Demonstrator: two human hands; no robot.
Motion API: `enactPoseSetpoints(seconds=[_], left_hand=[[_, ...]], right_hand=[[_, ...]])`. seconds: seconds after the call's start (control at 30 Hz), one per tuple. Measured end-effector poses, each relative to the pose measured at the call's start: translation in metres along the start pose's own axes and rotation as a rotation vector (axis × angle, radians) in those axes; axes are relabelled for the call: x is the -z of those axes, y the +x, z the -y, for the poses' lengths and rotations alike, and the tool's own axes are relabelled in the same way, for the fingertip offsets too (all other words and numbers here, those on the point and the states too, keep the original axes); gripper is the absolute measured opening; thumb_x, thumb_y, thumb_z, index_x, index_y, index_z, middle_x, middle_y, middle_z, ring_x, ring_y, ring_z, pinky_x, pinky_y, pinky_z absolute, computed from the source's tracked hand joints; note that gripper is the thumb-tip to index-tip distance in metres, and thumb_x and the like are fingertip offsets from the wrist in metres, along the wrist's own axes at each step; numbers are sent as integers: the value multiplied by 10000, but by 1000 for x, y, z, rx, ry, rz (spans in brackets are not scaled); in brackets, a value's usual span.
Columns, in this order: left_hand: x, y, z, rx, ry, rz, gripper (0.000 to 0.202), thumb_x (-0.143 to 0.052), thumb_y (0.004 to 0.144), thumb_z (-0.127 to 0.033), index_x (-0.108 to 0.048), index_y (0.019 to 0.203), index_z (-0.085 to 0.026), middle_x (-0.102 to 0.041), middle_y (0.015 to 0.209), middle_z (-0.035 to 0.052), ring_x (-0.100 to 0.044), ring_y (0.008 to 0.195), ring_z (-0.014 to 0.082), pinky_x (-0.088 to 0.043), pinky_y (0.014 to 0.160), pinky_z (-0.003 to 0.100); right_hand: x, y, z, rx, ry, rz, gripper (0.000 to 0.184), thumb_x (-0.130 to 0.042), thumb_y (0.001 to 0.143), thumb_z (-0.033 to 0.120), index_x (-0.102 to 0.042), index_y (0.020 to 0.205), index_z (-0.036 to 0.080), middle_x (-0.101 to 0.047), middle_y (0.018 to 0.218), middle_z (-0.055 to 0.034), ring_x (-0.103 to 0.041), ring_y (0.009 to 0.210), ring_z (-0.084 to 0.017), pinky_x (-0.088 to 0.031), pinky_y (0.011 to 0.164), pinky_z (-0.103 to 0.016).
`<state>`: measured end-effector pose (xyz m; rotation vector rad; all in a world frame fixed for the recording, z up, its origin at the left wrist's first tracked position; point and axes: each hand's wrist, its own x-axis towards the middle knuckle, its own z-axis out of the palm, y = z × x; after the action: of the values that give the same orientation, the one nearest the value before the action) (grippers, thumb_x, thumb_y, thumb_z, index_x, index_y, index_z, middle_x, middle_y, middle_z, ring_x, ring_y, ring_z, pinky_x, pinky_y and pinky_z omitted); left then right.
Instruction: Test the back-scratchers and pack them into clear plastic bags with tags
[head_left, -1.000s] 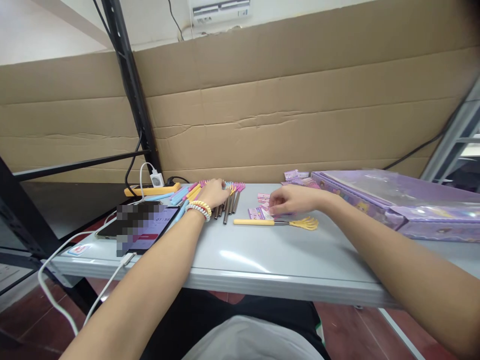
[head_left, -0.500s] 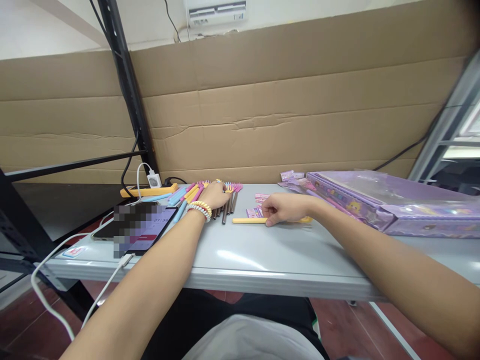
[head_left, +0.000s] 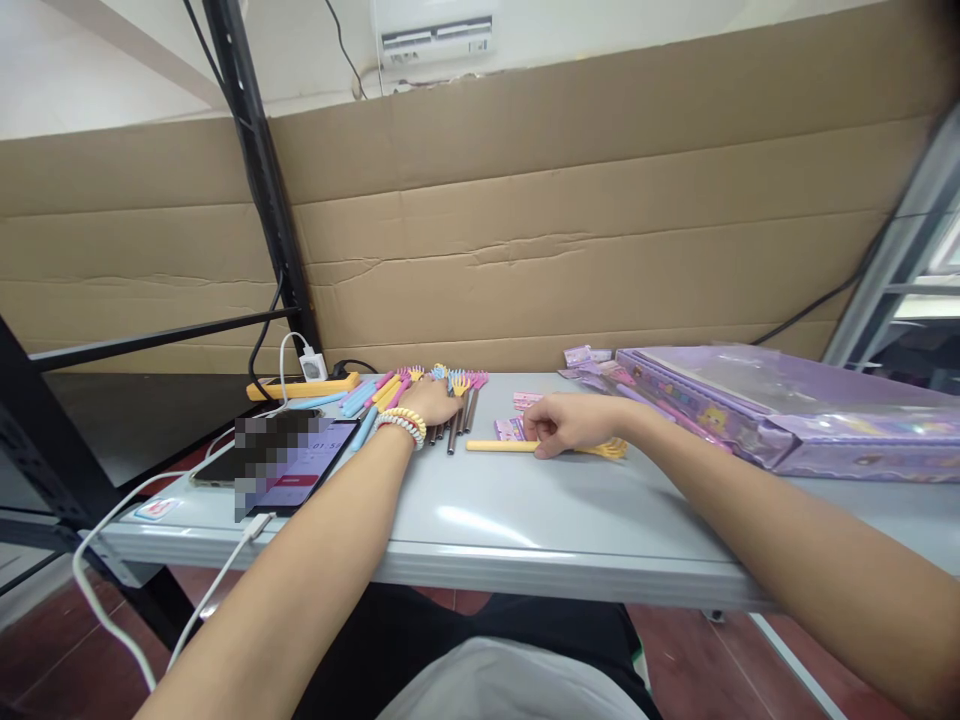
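On the grey table (head_left: 525, 520) a yellow back scratcher (head_left: 502, 446) lies crosswise. My right hand (head_left: 574, 422) rests on its middle, fingers curled down onto the shaft, and the claw end shows past the wrist. My left hand (head_left: 431, 400), with beaded bracelets at the wrist, lies over a row of pink, blue and yellow back scratchers (head_left: 390, 392) with metal shafts; its fingers are mostly hidden. Small pink and purple cards (head_left: 514, 425) lie just behind the yellow scratcher.
A phone (head_left: 289, 465) on a white cable lies at the table's left. A yellow power strip (head_left: 304, 386) sits at the back left. A large purple wrapped box (head_left: 787, 405) fills the right. Cardboard lines the wall behind, and a black rack post stands at the left.
My right hand dropped from the small cards onto the yellow back scratcher and now presses on its shaft. My left hand stayed on the row of scratchers.
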<state>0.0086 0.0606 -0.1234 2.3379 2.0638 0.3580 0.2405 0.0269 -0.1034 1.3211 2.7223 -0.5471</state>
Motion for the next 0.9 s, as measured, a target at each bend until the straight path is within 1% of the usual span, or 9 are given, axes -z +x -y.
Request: enactPoseSetpoints(seconds=[0.13, 0.23, 0.33, 0.4, 0.47, 0.57, 0.67, 0.77, 0.9], left_hand=[[1, 1, 2, -3, -28, -12, 430, -438, 766, -435, -634, 1023, -151, -655, 1116, 164, -621, 997, 282, -476, 776, 337], [3, 3, 5, 29, -22, -100, 394, -429, 764, -369, -648, 1004, -147, -665, 1091, 177, -626, 992, 296, -480, 782, 358], [6, 4, 9, 99, 21, -177, 355, -443, 736, -285, -673, 956, -129, -672, 1057, 207, -626, 1001, 323, -480, 807, 386], [7, 4, 10, 143, 43, -185, 347, -465, 721, -270, -683, 942, -116, -668, 1059, 224, -615, 1026, 338, -478, 829, 392], [6, 4, 11, 171, 47, -167, 350, -480, 717, -276, -685, 948, -111, -663, 1071, 227, -611, 1034, 345, -481, 833, 395], [5, 3, 11, 178, 32, -135, 357, -472, 728, -281, -686, 964, -120, -669, 1075, 204, -620, 1017, 339, -491, 816, 393], [5, 2, 9, 159, 42, -146, 356, -462, 732, -263, -690, 963, -117, -673, 1069, 202, -621, 1018, 329, -492, 817, 388], [6, 1, 5, 119, 62, -188, 339, -445, 742, -231, -697, 937, -115, -679, 1044, 205, -623, 1016, 312, -486, 830, 375], [6, 1, 1, 66, 40, -209, 308, -439, 755, -196, -697, 916, -146, -702, 971, 178, -644, 962, 295, -490, 794, 357]], right_hand=[[0, 0, 1, 12, 2, -3, 237, -633, 654, 327, -568, 819, 169, -516, 727, 8, -453, 654, -125, -310, 551, -219], [-1, 1, 0, 41, 51, -27, 238, -628, 662, 344, -584, 811, 164, -542, 725, 4, -473, 648, -127, -328, 547, -220], [0, 2, -7, 54, 48, -151, 164, -568, 702, 308, -586, 772, 161, -569, 713, 1, -483, 631, -123, -337, 545, -219], [2, 3, -16, 19, 1, -245, 103, -526, 698, 242, -578, 738, 162, -573, 680, 4, -481, 606, -119, -332, 540, -219], [4, 4, -27, -43, -33, -287, 93, -501, 682, 194, -576, 728, 163, -578, 665, 4, -487, 592, -120, -331, 535, -219], [7, 6, -42, -116, -36, -287, 108, -499, 671, 175, -581, 740, 160, -600, 697, -6, -518, 618, -130, -344, 539, -219], [6, 7, -49, -140, -14, -264, 97, -508, 682, 194, -581, 735, 158, -614, 718, -14, -538, 644, -139, -357, 551, -223], [4, 7, -49, -158, -12, -234, 98, -511, 702, 221, -579, 729, 157, -606, 701, -16, -529, 639, -137, -357, 558, -226], [2, 8, -45, -184, -17, -209, 100, -524, 709, 239, -571, 742, 157, -587, 683, -9, -514, 628, -129, -346, 563, -223]])
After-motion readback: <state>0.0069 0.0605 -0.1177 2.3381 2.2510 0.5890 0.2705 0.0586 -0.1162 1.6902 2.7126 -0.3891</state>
